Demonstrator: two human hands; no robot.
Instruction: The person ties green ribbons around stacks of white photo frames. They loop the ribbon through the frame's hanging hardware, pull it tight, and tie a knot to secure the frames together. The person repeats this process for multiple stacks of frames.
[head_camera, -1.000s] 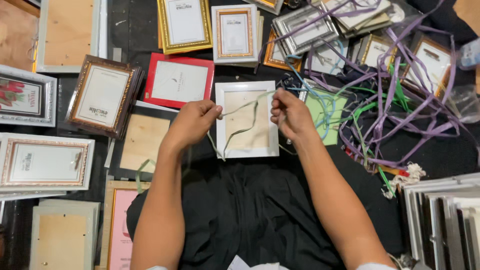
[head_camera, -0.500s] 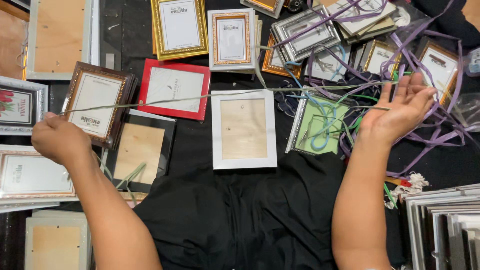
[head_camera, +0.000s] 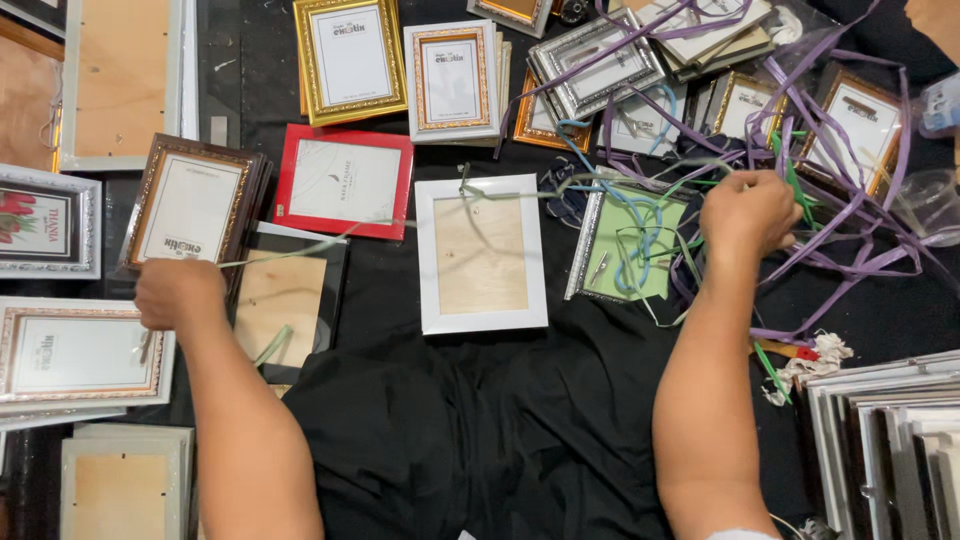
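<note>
Ribbon (head_camera: 400, 222), pale green, thin and flat, strung loosely between both hands above white frame (head_camera: 481, 253) lying face down on black cloth (head_camera: 480, 440). Left hand (head_camera: 180, 292) fisted around one end, over dark frame (head_camera: 285, 300). Right hand (head_camera: 750, 212) closed on the other end, beside tangle of purple ribbons (head_camera: 850, 190). Probably very light, limp, a bit slick; likely best gripped by pinching flat near the ends. Frame likely light yet rigid, probably breakable; edges safest for lifting.
</note>
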